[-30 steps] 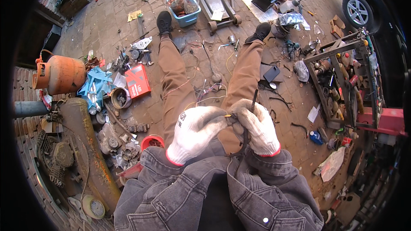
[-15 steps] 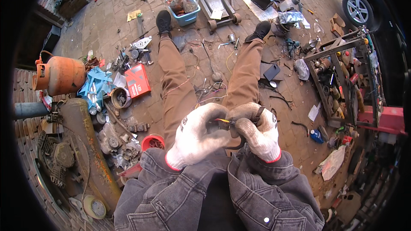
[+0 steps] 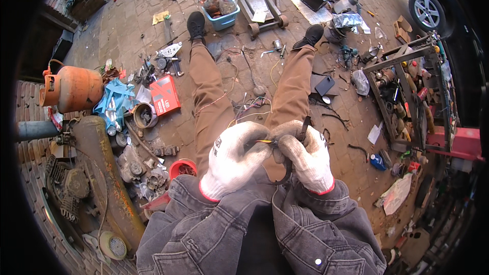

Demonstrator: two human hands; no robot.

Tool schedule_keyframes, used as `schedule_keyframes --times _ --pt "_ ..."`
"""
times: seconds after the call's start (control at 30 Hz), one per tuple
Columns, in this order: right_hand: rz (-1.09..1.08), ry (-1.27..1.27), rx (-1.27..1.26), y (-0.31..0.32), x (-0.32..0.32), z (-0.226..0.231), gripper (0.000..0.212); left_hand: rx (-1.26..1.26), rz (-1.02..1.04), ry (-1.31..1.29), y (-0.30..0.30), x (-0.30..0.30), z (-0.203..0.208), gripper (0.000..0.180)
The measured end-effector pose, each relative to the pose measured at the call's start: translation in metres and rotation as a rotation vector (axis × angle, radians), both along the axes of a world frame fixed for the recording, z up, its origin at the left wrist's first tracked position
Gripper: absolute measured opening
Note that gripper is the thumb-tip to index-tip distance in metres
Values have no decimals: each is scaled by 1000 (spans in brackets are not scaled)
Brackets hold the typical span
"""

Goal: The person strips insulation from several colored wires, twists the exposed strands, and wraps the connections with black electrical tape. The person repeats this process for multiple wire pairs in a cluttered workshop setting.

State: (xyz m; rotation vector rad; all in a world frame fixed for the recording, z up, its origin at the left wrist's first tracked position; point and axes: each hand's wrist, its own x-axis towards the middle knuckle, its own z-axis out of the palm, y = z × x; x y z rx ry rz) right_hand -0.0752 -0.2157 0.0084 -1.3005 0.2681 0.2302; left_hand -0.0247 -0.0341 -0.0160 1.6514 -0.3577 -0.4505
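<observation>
Both my hands wear white knitted gloves with red cuffs and meet above my lap. My left hand (image 3: pixel 235 155) pinches a thin yellow-orange wire (image 3: pixel 264 141) between thumb and fingertips. Close against it, my right hand (image 3: pixel 307 157) is closed on a black cable (image 3: pixel 286 173); a flat dark end sticks up past its fingers, and a loop hangs below. Where wire and cable meet, the fingers hide most of it. Beyond the hands, thin coloured wires (image 3: pixel 254 104) trail over the ground between my legs.
Left lie a red box (image 3: pixel 164 95), an orange gas cylinder (image 3: pixel 76 90) and a red bowl (image 3: pixel 183 168). A floor jack (image 3: pixel 254 2) and blue basin (image 3: pixel 224 20) stand ahead. To the right are a phone (image 3: pixel 324 86), a cluttered metal frame (image 3: pixel 402 84) and a car wheel (image 3: pixel 427 11).
My left fingers have closed in around the wire, with the thumb drawn up to the fingertips. The black cable's upper end stands higher, and its lower loop shows more.
</observation>
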Motion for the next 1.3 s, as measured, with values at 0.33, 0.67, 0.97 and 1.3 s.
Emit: schedule_keyframes --times 0.33,0.67,0.97,1.3 --pt "-131 82 16 4 5 -4 29 153 316 -689 -8 11 8 46" --pt "-154 -182 -322 16 4 -12 23 252 339 -706 -13 6 7 35" --pt "77 -233 -557 3 5 -10 24 398 290 -850 -7 7 8 33" --pt "-45 17 -184 5 4 -12 20 173 395 -793 -10 11 -4 29"
